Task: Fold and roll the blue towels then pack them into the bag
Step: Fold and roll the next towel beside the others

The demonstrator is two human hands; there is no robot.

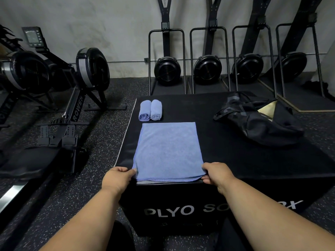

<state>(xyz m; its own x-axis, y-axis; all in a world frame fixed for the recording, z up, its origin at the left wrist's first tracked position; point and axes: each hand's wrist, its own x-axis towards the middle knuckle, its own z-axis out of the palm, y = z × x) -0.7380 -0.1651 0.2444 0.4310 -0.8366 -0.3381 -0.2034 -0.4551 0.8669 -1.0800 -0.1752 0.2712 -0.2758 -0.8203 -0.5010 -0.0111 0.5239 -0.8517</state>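
Blue terry towel (167,151), folded to a flat rectangle, lies on the black box top (226,151) in front of me, near edge stitched and layered, reaching right to the box's front edge. My left hand (117,177) pinches its near left corner, thumb on top, fingers curled under. My right hand (216,173) pinches the near right corner the same way. Beyond the flat towel, just apart from its far edge, two rolled blue towels (150,110) lie side by side, touching, spiral ends facing me. Black bag (257,122) sits slumped on the right of the box top, well apart from the towels, a pale lining showing at its opening. Box front reads "PLYO SO", rest hidden by my arm. Speckled rubber floor (101,127); rowing machines (59,84) on the left; ski-type trainers (167,69) along the grey wall.
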